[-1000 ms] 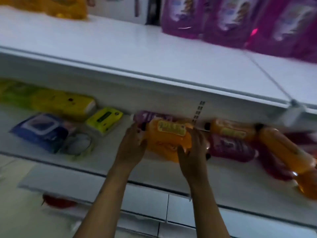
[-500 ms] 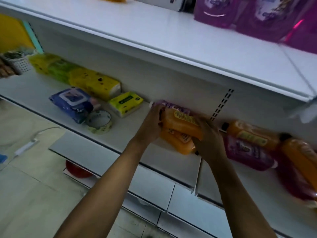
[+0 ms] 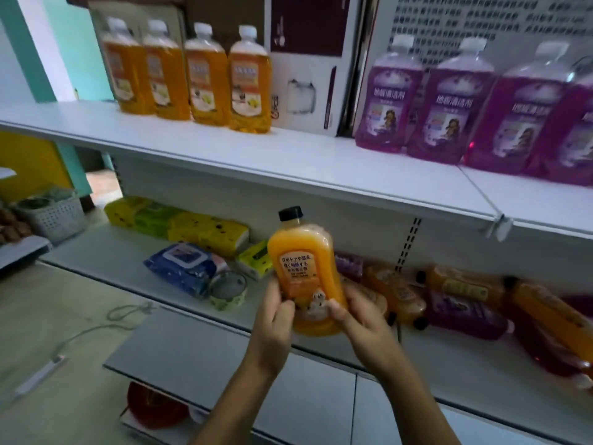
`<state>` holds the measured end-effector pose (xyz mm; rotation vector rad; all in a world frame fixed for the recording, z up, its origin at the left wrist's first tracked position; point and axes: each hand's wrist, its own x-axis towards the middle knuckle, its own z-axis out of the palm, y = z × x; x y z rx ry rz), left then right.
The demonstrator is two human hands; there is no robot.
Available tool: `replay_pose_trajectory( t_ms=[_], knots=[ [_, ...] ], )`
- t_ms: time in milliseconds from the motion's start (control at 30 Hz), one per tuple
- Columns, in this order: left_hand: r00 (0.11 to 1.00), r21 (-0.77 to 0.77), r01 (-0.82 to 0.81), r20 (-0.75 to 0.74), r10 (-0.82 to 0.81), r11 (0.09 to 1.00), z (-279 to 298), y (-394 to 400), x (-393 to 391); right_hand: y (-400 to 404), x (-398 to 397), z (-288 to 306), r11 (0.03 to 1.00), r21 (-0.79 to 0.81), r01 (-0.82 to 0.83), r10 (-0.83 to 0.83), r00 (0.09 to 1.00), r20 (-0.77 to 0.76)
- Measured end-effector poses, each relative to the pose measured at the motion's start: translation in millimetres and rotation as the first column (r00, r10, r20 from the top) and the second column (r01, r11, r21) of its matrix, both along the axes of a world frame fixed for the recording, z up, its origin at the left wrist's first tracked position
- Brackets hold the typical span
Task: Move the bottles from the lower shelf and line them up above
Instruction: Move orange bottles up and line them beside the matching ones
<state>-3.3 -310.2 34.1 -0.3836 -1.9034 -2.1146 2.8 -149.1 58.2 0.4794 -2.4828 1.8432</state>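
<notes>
While both hands close on it from below, one orange bottle with a black cap (image 3: 305,277) stands upright in the air in front of the lower shelf (image 3: 134,271), label toward the camera.

Left hand (image 3: 275,319): grip closed on the bottle's lower left side, thumb across the front.
Right hand (image 3: 359,319): grip closed on the lower right side, thumb on the front near the base.

Lower shelf, right portion: orange bottles lying on their sides (image 3: 394,292), black-capped, mixed with purple bottles lying flat (image 3: 465,316); they overlap and touch in a loose heap just behind and to the right of the hands.
Lower shelf, left portion: roll of tape (image 3: 228,292); blue pack of wipes (image 3: 181,266) touching it; small yellow-green pack (image 3: 256,259); row of yellow and green packs (image 3: 179,224) against the back panel; white slotted basket (image 3: 53,215) at far left.

Upper shelf (image 3: 288,162), left: four orange bottles with white caps (image 3: 192,78), upright, side by side in a row.
Upper shelf, right: upright purple bottles (image 3: 481,104), shoulder to shoulder.
Between the two rows: a white and maroon carton (image 3: 308,65), upright at the back.
</notes>
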Motion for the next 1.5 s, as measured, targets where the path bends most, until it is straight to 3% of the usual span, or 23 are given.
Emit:
replay_pose_trajectory(
  t_ms=[167, 233, 333, 467, 600, 733, 1000, 1233, 1500],
  knots=[
    [0.989, 0.073, -0.139, 0.054, 0.135, 0.988, 5, -27, 46, -49, 39, 0, 0.997, -0.064, -0.03, 0.033, 0.999, 0.04],
    [0.988, 0.09, -0.149, 0.044, 0.145, 0.985, 9, -36, 59, -58, 54, 3, 0.999, 0.049, 0.012, -0.012, 1.0, 0.002],
    [0.994, 0.111, -0.107, 0.016, 0.106, 0.988, 17, -40, 76, -57, 79, 17, 0.958, 0.261, 0.117, -0.065, 0.977, -0.201],
    [1.0, 0.124, -0.02, 0.009, 0.019, 0.992, 30, -24, 94, -44, 117, 54, 0.986, 0.114, 0.121, -0.088, 0.962, -0.259],
    [0.998, 0.067, 0.036, -0.059, -0.032, 0.997, 37, 1, 102, -18, 152, 86, 0.959, 0.077, 0.274, -0.228, 0.901, -0.368],
    [0.976, 0.029, 0.213, -0.049, -0.211, 0.977, 44, 41, 115, 19, 178, 102, 0.906, 0.214, 0.366, -0.26, 0.879, -0.4],
    [0.872, -0.09, 0.458, -0.147, -0.466, 0.885, 68, 141, 147, 110, 221, 122, 0.783, 0.225, 0.58, -0.439, 0.771, -0.462],
    [0.678, -0.272, 0.665, -0.172, -0.715, 0.695, 74, 252, 168, 212, 268, 137, 0.686, 0.139, 0.714, -0.53, 0.621, -0.577],
    [0.616, -0.281, 0.719, -0.166, -0.77, 0.636, 87, 378, 193, 331, 296, 135, 0.621, 0.079, 0.78, -0.59, 0.531, -0.608]
  ],
)
